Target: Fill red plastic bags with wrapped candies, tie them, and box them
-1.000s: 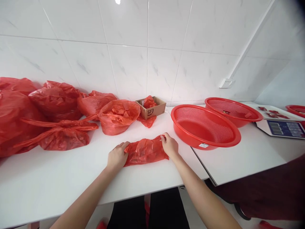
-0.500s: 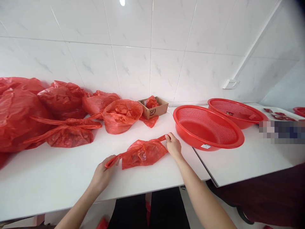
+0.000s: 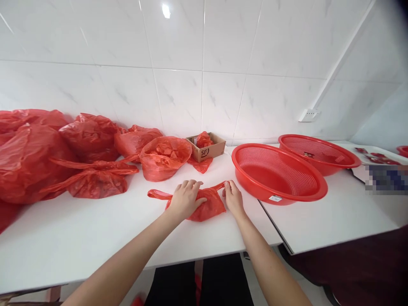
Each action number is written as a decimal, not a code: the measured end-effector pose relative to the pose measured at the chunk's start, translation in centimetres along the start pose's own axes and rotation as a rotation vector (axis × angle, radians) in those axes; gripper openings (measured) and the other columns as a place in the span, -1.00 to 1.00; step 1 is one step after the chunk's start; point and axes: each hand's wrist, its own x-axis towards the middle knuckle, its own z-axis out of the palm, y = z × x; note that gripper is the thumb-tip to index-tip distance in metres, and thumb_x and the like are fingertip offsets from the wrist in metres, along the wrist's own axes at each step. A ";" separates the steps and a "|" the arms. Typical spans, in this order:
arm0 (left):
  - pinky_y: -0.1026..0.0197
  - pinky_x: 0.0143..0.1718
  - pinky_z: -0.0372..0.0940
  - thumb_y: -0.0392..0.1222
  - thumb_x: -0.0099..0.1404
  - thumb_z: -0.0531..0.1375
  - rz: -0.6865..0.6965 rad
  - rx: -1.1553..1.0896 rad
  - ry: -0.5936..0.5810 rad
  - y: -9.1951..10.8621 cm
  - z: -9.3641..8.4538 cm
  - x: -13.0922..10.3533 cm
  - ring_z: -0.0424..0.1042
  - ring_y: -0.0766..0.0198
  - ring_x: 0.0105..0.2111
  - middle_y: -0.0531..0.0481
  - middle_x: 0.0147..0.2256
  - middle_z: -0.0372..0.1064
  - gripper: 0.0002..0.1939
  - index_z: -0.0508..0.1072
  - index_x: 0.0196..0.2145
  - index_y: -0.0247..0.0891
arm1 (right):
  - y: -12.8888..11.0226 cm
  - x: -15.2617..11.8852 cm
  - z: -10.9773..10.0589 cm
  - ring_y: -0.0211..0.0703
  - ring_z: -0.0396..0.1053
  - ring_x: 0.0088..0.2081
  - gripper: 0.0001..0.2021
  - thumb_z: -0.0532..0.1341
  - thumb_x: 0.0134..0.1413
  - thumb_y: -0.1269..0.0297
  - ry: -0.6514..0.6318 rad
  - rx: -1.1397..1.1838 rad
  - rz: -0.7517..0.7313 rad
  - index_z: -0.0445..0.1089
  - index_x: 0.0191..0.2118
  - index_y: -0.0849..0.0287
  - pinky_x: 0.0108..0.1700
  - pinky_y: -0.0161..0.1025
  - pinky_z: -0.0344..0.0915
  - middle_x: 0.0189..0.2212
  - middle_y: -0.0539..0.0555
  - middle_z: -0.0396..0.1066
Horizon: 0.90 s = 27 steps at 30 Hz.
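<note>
Red plastic bag (image 3: 211, 207) on white table (image 3: 95, 242), partly under left hand (image 3: 185, 198), splayed across its top. Right hand (image 3: 233, 198) pinches right handle (image 3: 219, 186) at bag's 2 o'clock. Left handle (image 3: 158, 194) loose, left hand's 9 o'clock. Hands apart.

White marbled tile wall (image 3: 229, 46), socket (image 3: 307, 115), white tables (image 3: 95, 238)

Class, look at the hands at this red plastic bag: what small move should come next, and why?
Probably the right hand should fold the right handle inward over the red plastic bag: it pinches that handle, and the left hand, laid over the bag, looks placed to steady it, while the left handle juts out free.
</note>
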 end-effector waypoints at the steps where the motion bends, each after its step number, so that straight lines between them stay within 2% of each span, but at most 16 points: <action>1: 0.00 -0.07 0.26 -0.01 0.29 0.18 -0.007 0.007 -0.036 -0.1 0.8 0.6 0.36 -0.03 -0.04 -0.18 -0.06 0.41 -0.64 0.39 -0.01 -0.21 | 0.0 0.0 0.0 -0.20 0.28 -0.53 -0.64 -0.16 0.30 -0.01 0.002 0.006 -0.007 0.15 -0.40 0.06 -0.40 -0.31 0.16 -0.62 -0.12 0.28; 4: 0.07 -0.18 0.30 -0.05 0.34 0.13 -0.043 0.038 -0.139 -1.4 2.4 1.2 0.44 0.07 -0.19 -0.14 -0.22 0.44 -0.76 0.44 -0.16 -0.23 | 0.3 0.1 -0.1 -0.20 0.29 -0.52 -0.64 -0.15 0.30 -0.02 0.018 0.018 -0.019 0.14 -0.41 0.06 -0.38 -0.29 0.19 -0.62 -0.11 0.28; 7: 0.10 -0.23 0.35 -0.09 0.40 0.08 -0.075 0.051 -0.201 -2.4 2.7 1.0 0.45 0.22 -0.30 -0.06 -0.24 0.43 -0.76 0.42 -0.12 -0.29 | 0.4 0.3 -0.1 -0.18 0.30 -0.52 -0.66 -0.10 0.28 -0.02 0.034 0.018 -0.031 0.20 -0.38 0.07 -0.38 -0.27 0.20 -0.60 -0.08 0.30; 9: 0.09 -0.24 0.38 -0.07 0.39 0.10 -0.087 0.055 -0.224 -2.5 2.7 0.9 0.44 0.26 -0.31 -0.05 -0.23 0.43 -0.73 0.40 -0.08 -0.31 | 0.1 0.2 -0.2 -0.15 0.32 -0.47 -0.69 -0.08 0.27 0.01 0.093 0.009 -0.038 0.24 -0.26 0.09 -0.35 -0.23 0.23 -0.51 -0.01 0.37; 11: 0.08 -0.23 0.40 -0.07 0.38 0.12 -0.091 0.057 -0.238 -2.4 2.7 1.0 0.45 0.25 -0.29 -0.06 -0.20 0.43 -0.72 0.41 -0.07 -0.31 | -0.7 -0.3 -0.3 -0.10 0.35 -0.34 -0.69 -0.06 0.26 0.05 0.188 -0.002 -0.060 0.24 -0.12 0.14 -0.24 -0.16 0.26 -0.31 0.13 0.42; 13: 0.07 -0.21 0.40 -0.08 0.38 0.13 -0.084 0.051 -0.252 -2.2 2.8 1.2 0.46 0.24 -0.26 -0.07 -0.18 0.43 -0.72 0.41 -0.07 -0.31 | -1.8 -1.3 0.0 -0.04 0.34 -0.16 -0.69 -0.03 0.25 0.11 0.212 -0.041 -0.220 0.26 -0.04 0.17 -0.08 -0.09 0.24 -0.14 0.23 0.40; 16: 0.05 -0.18 0.40 -0.09 0.37 0.14 -0.070 0.037 -0.268 -2.1 2.9 1.6 0.46 0.22 -0.23 -0.08 -0.15 0.42 -0.72 0.41 -0.05 -0.30 | -3.2 -2.9 1.0 -0.01 0.27 0.02 -0.75 0.07 0.21 0.21 0.007 -0.186 -0.617 0.39 -0.08 0.11 0.08 -0.06 0.14 -0.02 0.19 0.37; 17: 0.04 -0.18 0.40 -0.09 0.37 0.14 -0.067 0.034 -0.271 -2.1 2.9 1.6 0.46 0.21 -0.22 -0.09 -0.14 0.42 -0.71 0.41 -0.04 -0.30 | -3.5 -3.2 1.4 0.00 0.26 0.04 -0.78 0.09 0.19 0.23 -0.063 -0.239 -0.693 0.43 -0.12 0.09 0.09 -0.05 0.12 -0.01 0.16 0.36; 18: 0.04 -0.17 0.40 -0.09 0.37 0.14 -0.066 0.032 -0.275 -2.2 2.9 1.7 0.46 0.21 -0.21 -0.09 -0.13 0.42 -0.71 0.40 -0.04 -0.30 | -3.6 -3.4 1.7 0.00 0.26 0.02 -0.80 0.10 0.18 0.25 -0.112 -0.279 -0.706 0.46 -0.17 0.08 0.08 -0.05 0.12 -0.02 0.14 0.37; 21: 0.04 -0.17 0.40 -0.09 0.37 0.14 -0.061 0.029 -0.284 -2.5 2.9 2.1 0.46 0.21 -0.21 -0.09 -0.13 0.42 -0.71 0.41 -0.05 -0.30 | -3.2 -3.1 2.4 -0.05 0.30 -0.10 -0.82 0.11 0.16 0.31 -0.154 -0.306 -0.542 0.47 -0.32 0.10 -0.02 -0.10 0.16 -0.19 0.11 0.41; 23: 0.04 -0.17 0.39 -0.08 0.37 0.14 -0.049 0.026 -0.291 -2.6 2.9 2.5 0.45 0.21 -0.21 -0.09 -0.13 0.43 -0.71 0.42 -0.06 -0.30 | -2.7 -2.6 2.5 -0.10 0.32 -0.19 -0.83 0.09 0.15 0.33 -0.169 -0.288 -0.433 0.44 -0.35 0.12 -0.09 -0.16 0.18 -0.29 0.07 0.41; 27: 0.05 -0.18 0.39 -0.06 0.38 0.13 -0.011 0.017 -0.298 -2.6 3.2 3.1 0.46 0.22 -0.24 -0.08 -0.17 0.43 -0.71 0.42 -0.08 -0.30 | -2.3 -2.0 2.3 -0.18 0.34 -0.31 -0.84 0.06 0.15 0.34 -0.167 -0.277 -0.340 0.37 -0.38 0.13 -0.22 -0.25 0.19 -0.35 0.02 0.42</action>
